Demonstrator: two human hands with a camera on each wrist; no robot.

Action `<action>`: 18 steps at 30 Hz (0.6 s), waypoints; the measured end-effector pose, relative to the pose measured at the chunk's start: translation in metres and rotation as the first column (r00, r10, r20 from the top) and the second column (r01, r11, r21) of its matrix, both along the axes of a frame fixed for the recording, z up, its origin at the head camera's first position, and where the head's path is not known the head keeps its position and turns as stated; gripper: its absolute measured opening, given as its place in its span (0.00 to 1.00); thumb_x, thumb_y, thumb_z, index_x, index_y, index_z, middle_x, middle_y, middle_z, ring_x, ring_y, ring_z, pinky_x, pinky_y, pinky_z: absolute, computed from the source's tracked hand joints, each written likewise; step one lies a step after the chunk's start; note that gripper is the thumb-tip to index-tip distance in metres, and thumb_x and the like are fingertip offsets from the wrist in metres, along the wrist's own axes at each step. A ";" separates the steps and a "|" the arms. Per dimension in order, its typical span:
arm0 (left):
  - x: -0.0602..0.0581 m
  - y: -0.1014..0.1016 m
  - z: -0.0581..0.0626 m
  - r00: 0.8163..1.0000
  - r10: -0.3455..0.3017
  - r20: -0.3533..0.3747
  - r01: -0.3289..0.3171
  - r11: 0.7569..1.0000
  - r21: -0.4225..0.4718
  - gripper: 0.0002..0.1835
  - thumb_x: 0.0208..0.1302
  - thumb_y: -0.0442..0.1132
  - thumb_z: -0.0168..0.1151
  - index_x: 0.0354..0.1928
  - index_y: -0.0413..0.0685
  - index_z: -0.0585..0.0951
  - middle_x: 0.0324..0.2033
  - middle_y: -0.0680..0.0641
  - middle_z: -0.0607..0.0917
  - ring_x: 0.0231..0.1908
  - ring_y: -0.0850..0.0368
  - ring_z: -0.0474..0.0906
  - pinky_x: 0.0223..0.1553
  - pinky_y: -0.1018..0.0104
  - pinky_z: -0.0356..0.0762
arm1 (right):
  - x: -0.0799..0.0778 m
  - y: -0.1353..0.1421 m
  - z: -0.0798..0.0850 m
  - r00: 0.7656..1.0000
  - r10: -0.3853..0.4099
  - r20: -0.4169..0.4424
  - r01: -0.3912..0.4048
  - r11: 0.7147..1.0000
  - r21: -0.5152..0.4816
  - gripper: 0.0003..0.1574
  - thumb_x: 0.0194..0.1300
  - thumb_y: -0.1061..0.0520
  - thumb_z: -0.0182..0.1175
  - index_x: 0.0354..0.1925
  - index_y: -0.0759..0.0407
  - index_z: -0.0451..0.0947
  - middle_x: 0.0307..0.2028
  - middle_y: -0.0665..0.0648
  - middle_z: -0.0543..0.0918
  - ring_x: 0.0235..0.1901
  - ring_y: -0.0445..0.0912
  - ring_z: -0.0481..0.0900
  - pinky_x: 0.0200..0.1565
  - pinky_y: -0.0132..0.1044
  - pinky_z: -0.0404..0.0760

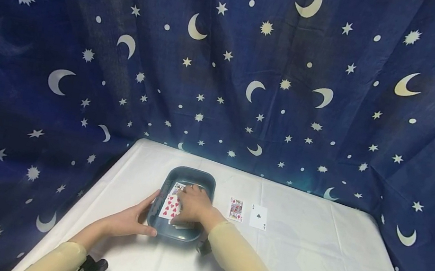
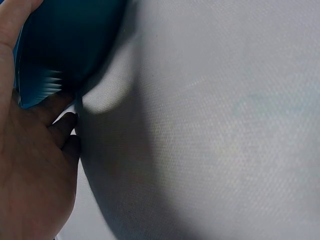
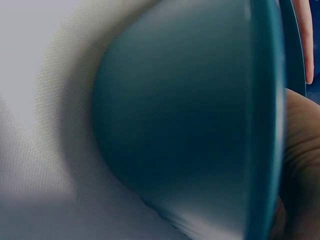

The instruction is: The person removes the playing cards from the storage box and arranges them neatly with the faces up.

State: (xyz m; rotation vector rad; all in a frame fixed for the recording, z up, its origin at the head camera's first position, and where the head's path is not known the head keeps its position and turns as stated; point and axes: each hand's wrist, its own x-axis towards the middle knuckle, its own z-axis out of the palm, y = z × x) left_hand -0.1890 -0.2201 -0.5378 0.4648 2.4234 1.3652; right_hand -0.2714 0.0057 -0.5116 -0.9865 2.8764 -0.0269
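Observation:
A dark teal plastic tray [image 1: 188, 169] with rounded corners stands on the table, holding several face-up playing cards. My right hand [image 1: 195, 203] reaches into it from the right. Its fingers bend down over a red hearts card [image 1: 170, 206], with the thumb at the card's lower right. The fingertips' contact is partly hidden. A picture card [image 1: 177, 188] shows behind the hearts card. At the tray's near left corner, my left hand [image 1: 129, 221] rests against the wall, thumb and fingers spread. The left wrist view shows these fingers [image 2: 60, 107] touching the tray's outside.
To the tray's right, a king of diamonds [image 1: 236, 209] and an ace of clubs [image 1: 258, 217] lie face up side by side. They rest on the white-covered table [image 1: 308, 265]. A dark blue curtain [image 1: 230, 61] with moons and stars hangs behind and at both sides.

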 end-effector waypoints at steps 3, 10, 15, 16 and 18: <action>0.001 0.000 0.000 1.000 0.000 -0.006 -0.001 1.000 -0.006 0.61 0.46 0.52 0.73 0.72 0.69 0.37 0.70 0.46 0.52 0.68 0.48 0.48 0.65 0.46 0.48 | 0.000 -0.001 0.000 1.000 -0.002 0.000 0.002 1.000 0.006 0.57 0.35 0.22 0.66 0.60 0.47 0.71 0.56 0.50 0.71 0.55 0.47 0.64 0.60 0.47 0.63; 0.000 -0.001 -0.001 1.000 0.000 0.009 0.000 1.000 -0.009 0.61 0.46 0.52 0.73 0.72 0.71 0.37 0.71 0.48 0.50 0.69 0.51 0.47 0.66 0.49 0.48 | -0.001 -0.001 -0.001 1.000 -0.019 0.024 0.019 1.000 0.008 0.58 0.34 0.22 0.66 0.62 0.47 0.69 0.58 0.50 0.69 0.56 0.48 0.63 0.62 0.48 0.61; -0.001 0.000 0.000 1.000 0.005 0.010 -0.005 1.000 -0.019 0.61 0.46 0.53 0.73 0.72 0.72 0.37 0.71 0.48 0.50 0.69 0.51 0.47 0.66 0.48 0.47 | -0.002 -0.001 -0.002 0.999 -0.027 0.039 0.027 1.000 -0.005 0.59 0.33 0.23 0.67 0.62 0.47 0.69 0.58 0.50 0.69 0.57 0.48 0.63 0.63 0.48 0.61; 0.000 0.000 0.000 1.000 0.007 0.009 -0.007 1.000 -0.021 0.61 0.46 0.53 0.73 0.72 0.72 0.37 0.71 0.48 0.51 0.69 0.50 0.47 0.66 0.47 0.47 | -0.002 -0.001 -0.001 0.999 -0.028 0.041 0.028 1.000 -0.005 0.59 0.33 0.23 0.67 0.62 0.47 0.69 0.58 0.50 0.69 0.57 0.47 0.63 0.63 0.48 0.61; 0.000 0.000 0.000 1.000 0.011 0.006 -0.011 1.000 -0.026 0.61 0.45 0.53 0.73 0.72 0.72 0.37 0.70 0.48 0.51 0.69 0.50 0.47 0.66 0.46 0.46 | -0.001 -0.001 -0.001 0.999 -0.028 0.042 0.028 1.000 -0.004 0.59 0.34 0.23 0.67 0.62 0.47 0.69 0.58 0.50 0.69 0.56 0.47 0.63 0.63 0.48 0.61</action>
